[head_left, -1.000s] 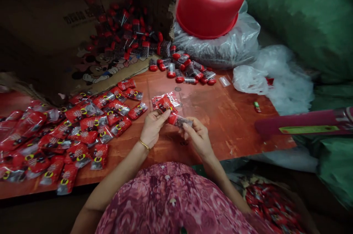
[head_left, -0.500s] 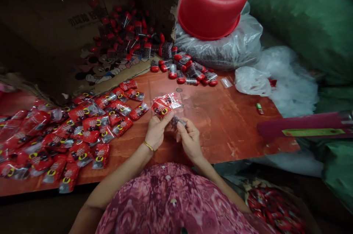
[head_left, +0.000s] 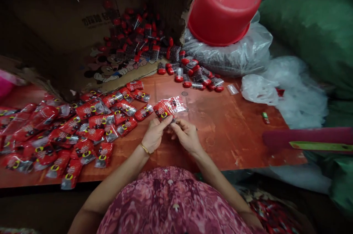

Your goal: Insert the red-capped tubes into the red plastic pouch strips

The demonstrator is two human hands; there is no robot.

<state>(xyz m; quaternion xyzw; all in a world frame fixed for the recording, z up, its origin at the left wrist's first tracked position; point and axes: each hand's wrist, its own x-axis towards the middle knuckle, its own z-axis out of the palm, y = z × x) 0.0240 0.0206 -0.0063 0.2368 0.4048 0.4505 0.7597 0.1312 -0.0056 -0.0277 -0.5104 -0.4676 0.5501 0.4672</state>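
Observation:
My left hand (head_left: pixel 153 134) is closed on a red printed plastic packet (head_left: pixel 162 110), thumb on top, near the front of the red-brown table. A second packet with a silvery, shiny face (head_left: pixel 178 104) lies against it, just beyond my fingers. My right hand (head_left: pixel 188 136) is closed in a pinch, its fingertips meeting the left ones at the packet's near end. Between them only a dark sliver shows of a small clear container with dark contents; my fingers hide the rest. To the left spreads a heap of filled red packets (head_left: pixel 93 121).
An open cardboard box (head_left: pixel 110 79) holds small red-capped bottles (head_left: pixel 132 39), several spilling onto the table (head_left: pixel 220 131). Behind stands an upturned red tub (head_left: pixel 224 9) on a clear bag (head_left: pixel 226 57). Crumpled plastic bags (head_left: pixel 259 89) and a purple bar (head_left: pixel 309 138) are at right.
My right hand has brought the small clear container against the red packet, where fingers now cover it. The whole view has shifted, so the surroundings appear slightly further right.

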